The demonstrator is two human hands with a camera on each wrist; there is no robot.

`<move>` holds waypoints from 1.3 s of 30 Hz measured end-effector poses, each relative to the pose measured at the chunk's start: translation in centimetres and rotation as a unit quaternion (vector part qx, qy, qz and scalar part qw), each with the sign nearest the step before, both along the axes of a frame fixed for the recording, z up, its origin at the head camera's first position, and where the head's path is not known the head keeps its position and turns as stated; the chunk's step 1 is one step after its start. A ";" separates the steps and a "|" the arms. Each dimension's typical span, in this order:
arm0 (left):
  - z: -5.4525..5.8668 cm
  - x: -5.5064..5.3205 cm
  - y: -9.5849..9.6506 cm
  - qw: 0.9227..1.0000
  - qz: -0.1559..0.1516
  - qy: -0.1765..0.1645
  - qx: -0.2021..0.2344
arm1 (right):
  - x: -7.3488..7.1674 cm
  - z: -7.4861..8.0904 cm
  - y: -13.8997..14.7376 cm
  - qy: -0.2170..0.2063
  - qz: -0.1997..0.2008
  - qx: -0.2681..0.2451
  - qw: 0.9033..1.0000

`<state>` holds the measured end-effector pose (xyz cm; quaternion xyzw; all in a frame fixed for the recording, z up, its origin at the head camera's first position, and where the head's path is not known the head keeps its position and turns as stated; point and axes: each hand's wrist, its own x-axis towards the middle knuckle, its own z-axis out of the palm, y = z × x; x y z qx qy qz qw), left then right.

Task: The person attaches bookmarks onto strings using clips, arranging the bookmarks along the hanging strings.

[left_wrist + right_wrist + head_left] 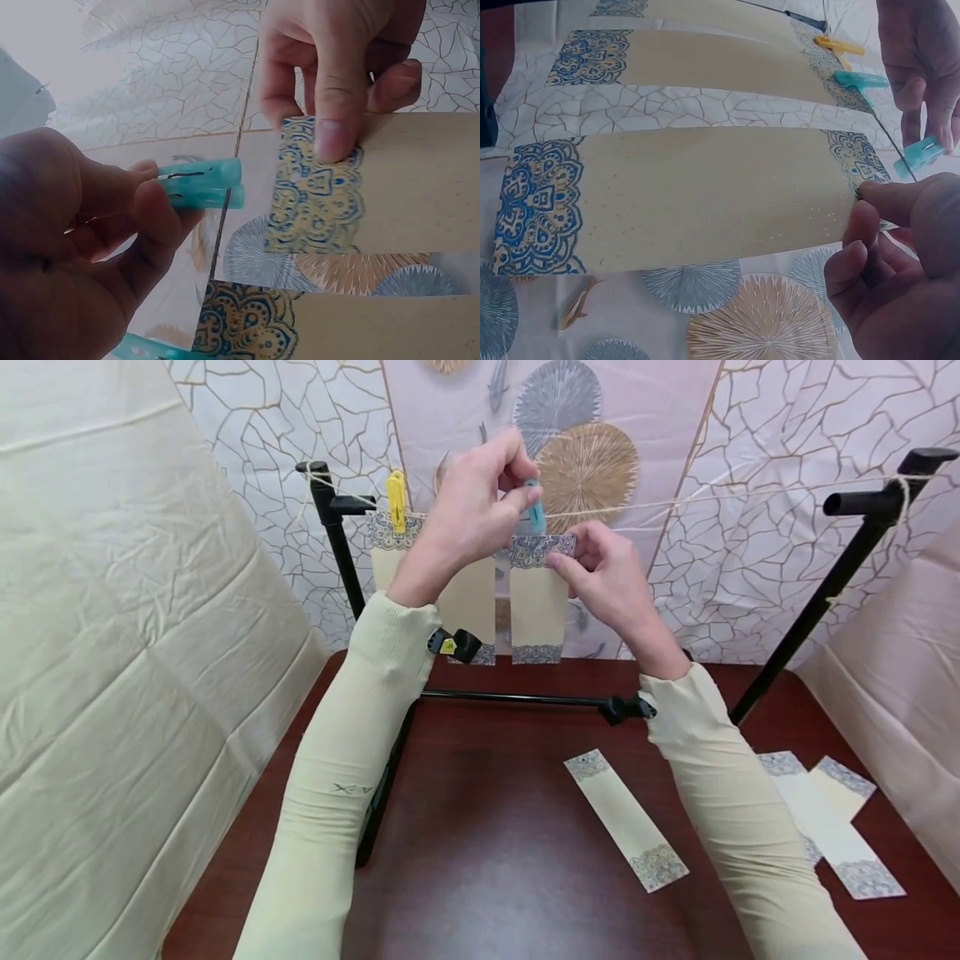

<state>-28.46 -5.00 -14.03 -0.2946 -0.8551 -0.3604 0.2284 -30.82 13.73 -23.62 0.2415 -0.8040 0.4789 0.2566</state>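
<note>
My left hand (480, 506) pinches a teal clothespin (536, 514) between thumb and fingers, its tip at the string (637, 507). Just below that tip is the patterned top edge of a cream bookmark (538, 610), apart from the clothespin in the left wrist view. With thumb and fingers, my right hand (609, 572) holds this bookmark upright by its upper right edge. Left of it, another bookmark (682, 64) hangs from a second teal clothespin (859, 79), which my left hand hides in the head view. A yellow clothespin (397, 502) grips the leftmost bookmark (386, 560).
The string runs between two black posts (813, 585) of a stand, joined low by a crossbar (517, 697). One loose bookmark (626, 822) lies on the dark red table (480, 860). More bookmarks (847, 839) overlap at the right, beyond my right sleeve (735, 810).
</note>
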 end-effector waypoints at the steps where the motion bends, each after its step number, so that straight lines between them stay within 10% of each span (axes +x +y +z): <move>1: 0.0 -0.1 0.0 1.000 -0.002 0.004 -0.005 | 0.0 0.0 0.0 -0.003 0.000 -0.006 1.000; 27: -0.8 -0.4 -0.8 0.997 -0.045 -0.067 -0.019 | 0.2 0.6 -1.0 0.012 0.068 -0.085 0.994; 39: -1.1 0.1 -1.5 0.997 -0.043 -0.067 -0.018 | 1.0 -0.7 1.3 -0.022 0.039 -0.022 0.999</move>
